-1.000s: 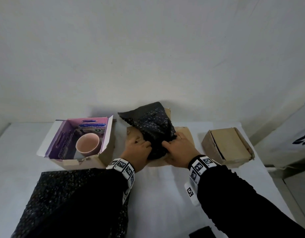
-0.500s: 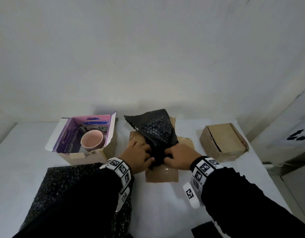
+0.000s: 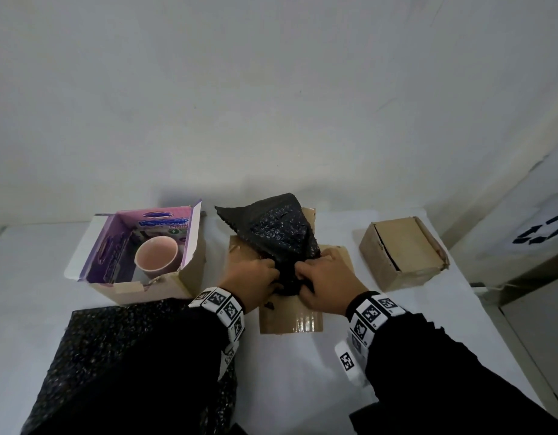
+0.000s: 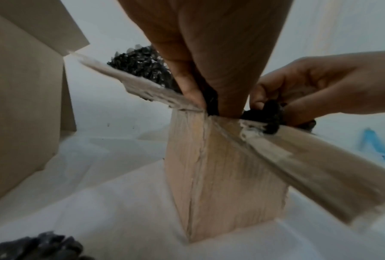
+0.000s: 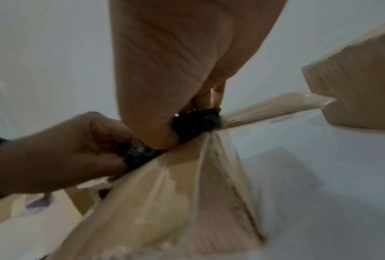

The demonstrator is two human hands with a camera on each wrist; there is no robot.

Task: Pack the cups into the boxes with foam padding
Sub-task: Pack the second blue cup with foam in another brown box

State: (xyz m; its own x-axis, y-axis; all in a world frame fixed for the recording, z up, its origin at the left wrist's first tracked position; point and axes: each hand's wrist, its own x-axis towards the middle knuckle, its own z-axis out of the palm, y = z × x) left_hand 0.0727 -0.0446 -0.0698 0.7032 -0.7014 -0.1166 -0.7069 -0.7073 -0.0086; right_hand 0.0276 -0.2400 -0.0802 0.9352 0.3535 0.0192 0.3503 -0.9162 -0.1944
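Note:
A black foam sheet (image 3: 276, 229) bulges out of the open brown box (image 3: 292, 318) in the middle of the table. My left hand (image 3: 255, 282) and right hand (image 3: 321, 281) both grip its near edge and push it down at the box's mouth. In the left wrist view my fingers (image 4: 193, 91) pinch the foam (image 4: 142, 66) at the box's corner (image 4: 220, 167). In the right wrist view my hand holds the foam (image 5: 196, 121) against the box's rim (image 5: 187, 184). What is under the foam is hidden. A pink cup (image 3: 156, 257) stands in the purple-lined box (image 3: 130, 287) at the left.
A closed brown box (image 3: 403, 252) sits at the right on the white table (image 3: 303, 372). A second black foam sheet (image 3: 98, 356) lies at the near left, partly under my left sleeve. A wall rises behind the table; a grey bin with a recycling mark (image 3: 541, 230) stands at the far right.
Both hands have drawn closer together on the foam's near edge. The foam has sunk lower into the middle box and the box's near flap now shows below my hands.

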